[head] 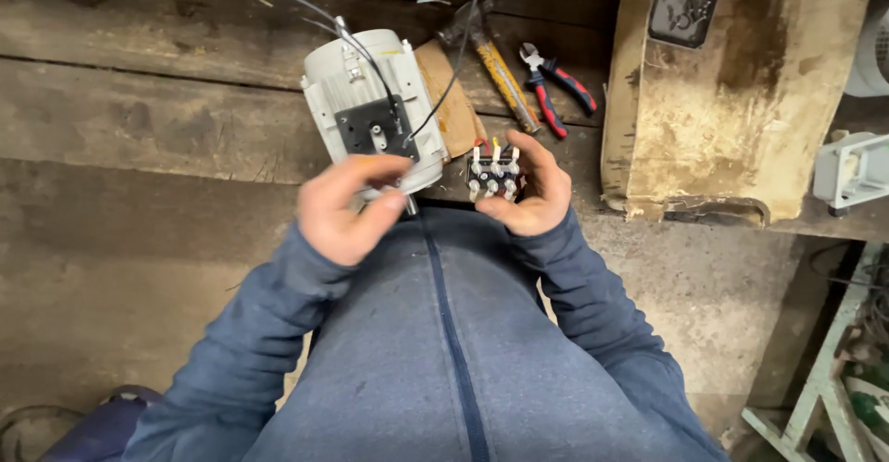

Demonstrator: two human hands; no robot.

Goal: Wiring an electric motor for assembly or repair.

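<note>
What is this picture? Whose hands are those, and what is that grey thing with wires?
The camera sits on a person's head and looks down, so you see their own two arms in blue sleeves and their blue zipped top. The left hand touches the bottom end of a light grey electric motor that lies on a rough wooden workbench. Thin black wires stick out of the motor. The right hand holds a small black block with metal screws and red and yellow wire ends; that is where wires get joined. Behind the hands lie a hammer with a yellowish handle and red-and-blue handled pliers. To the right stands a big, worn, cream-coloured machine cover.
</note>
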